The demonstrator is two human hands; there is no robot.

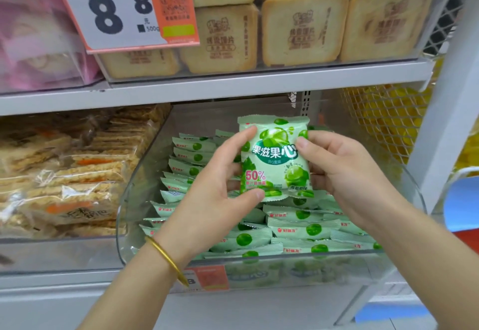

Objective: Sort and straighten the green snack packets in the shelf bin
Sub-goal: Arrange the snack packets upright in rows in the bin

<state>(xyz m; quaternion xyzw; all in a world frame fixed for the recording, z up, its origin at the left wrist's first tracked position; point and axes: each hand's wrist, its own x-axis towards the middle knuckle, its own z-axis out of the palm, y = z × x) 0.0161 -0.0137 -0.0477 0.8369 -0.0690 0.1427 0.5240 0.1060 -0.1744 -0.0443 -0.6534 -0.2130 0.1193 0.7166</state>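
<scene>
Green snack packet: seen from the head camera, held upright over the middle of the clear plastic bin, printed face toward the camera, raised above the pile inside.
Left hand: reaches in over the bin's front wall; fingers curled, index finger on the packet's upper left edge, thumb pinching its lower left corner.
Right hand: comes in over the bin's right side; thumb pressed on the packet's right edge, the other fingers curled behind it, so both hands grip the one packet.
Stacked green packets: fill the bin, lying flat in overlapping rows; neat tiers along the bin's left wall, looser layers toward its front.
Gold bangle: on the left wrist, just in front of the bin's front left corner.
Orange price label: fixed on the bin's front, partly hidden by the left wrist.
Rice cracker packs: clear-wrapped, piled just left of the bin.
White shelf board: directly above the bin.
Toast-printed biscuit packs: stacked on that board, above the bin.
Price sign: white and orange, reading 8.8, above and left of the bin.
Wire mesh panel: just right of the bin, yellow goods behind it.
</scene>
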